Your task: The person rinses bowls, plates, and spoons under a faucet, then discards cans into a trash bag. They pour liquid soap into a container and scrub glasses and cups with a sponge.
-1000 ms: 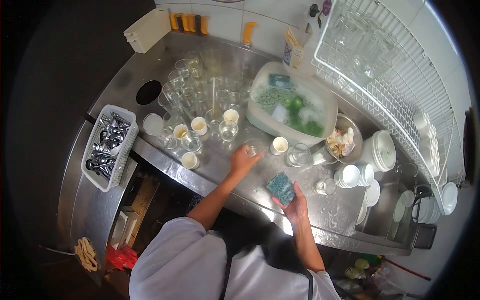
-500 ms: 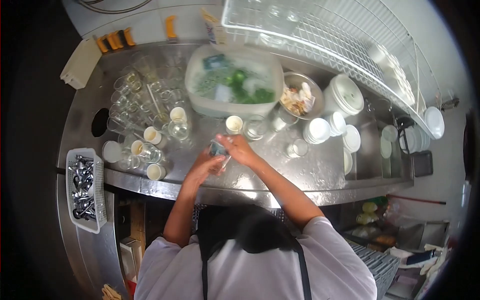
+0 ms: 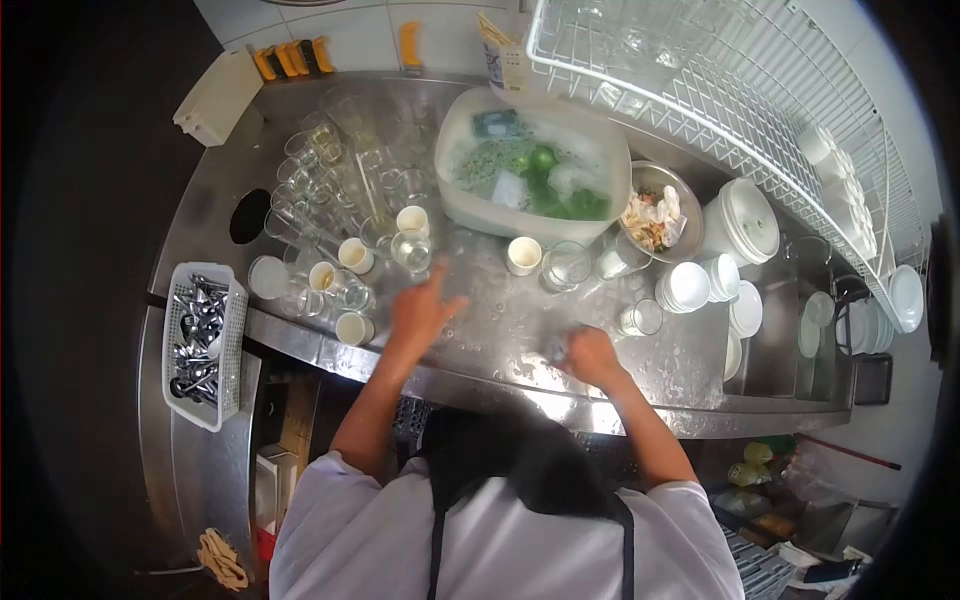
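Note:
My left hand (image 3: 422, 312) is over the steel counter, index finger and thumb stretched apart, holding nothing. Just beyond its fingertip stands a clear glass (image 3: 411, 250) beside a white cup (image 3: 412, 220). To the right, my right hand (image 3: 592, 357) is closed low over the counter. A small grey-blue thing (image 3: 557, 348) sticks out of its fingers, too blurred to name. Past the hands are another white cup (image 3: 523, 256) and a wide glass jar (image 3: 566, 266). A plastic tub (image 3: 460, 212) of soapy water holds green scrubbers (image 3: 575, 203).
Many glasses (image 3: 330, 190) crowd the counter's left side. A basket (image 3: 236, 345) of cutlery stands at the left edge. On the right are a metal bowl (image 3: 690, 215) of scraps, stacked white bowls (image 3: 688, 287), a white bucket (image 3: 742, 222) and a sink (image 3: 775, 350). A wire rack (image 3: 700, 110) overhangs the back.
My hands were together around a clear glass with something bluish; now they are apart, the left reaching forward, the right lower and to the right. The camera view has shifted.

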The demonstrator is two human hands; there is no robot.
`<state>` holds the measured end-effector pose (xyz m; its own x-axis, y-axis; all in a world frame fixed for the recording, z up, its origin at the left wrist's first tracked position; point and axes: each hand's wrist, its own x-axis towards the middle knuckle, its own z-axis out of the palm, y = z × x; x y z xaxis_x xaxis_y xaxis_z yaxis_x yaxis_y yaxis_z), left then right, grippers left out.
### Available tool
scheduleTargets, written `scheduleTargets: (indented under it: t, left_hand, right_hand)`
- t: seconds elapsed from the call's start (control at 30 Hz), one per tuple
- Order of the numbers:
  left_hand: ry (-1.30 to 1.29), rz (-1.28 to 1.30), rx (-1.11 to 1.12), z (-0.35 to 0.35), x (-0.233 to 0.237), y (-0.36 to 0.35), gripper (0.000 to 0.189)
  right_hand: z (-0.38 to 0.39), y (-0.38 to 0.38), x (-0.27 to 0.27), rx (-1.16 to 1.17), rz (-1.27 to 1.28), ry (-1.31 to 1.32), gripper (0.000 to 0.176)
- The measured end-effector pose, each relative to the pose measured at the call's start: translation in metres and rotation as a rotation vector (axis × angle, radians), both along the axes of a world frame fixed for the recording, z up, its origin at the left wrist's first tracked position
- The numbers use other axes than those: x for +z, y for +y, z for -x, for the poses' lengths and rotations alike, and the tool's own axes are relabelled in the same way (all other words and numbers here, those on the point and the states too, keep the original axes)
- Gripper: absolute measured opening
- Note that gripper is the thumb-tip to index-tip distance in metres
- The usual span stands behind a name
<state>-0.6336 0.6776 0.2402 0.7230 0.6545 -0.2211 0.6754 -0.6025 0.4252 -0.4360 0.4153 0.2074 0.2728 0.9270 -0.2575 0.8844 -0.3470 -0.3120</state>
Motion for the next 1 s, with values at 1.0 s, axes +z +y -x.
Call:
scheduleTargets:
  t: [1.0]
  left_hand:
    - [-0.518,1.050,-0.029,-0.014,-0.027,-0.017,0.082]
  right_hand:
    - [0.030,0.133,0.037,-0.301,-0.261,0.975,0.061]
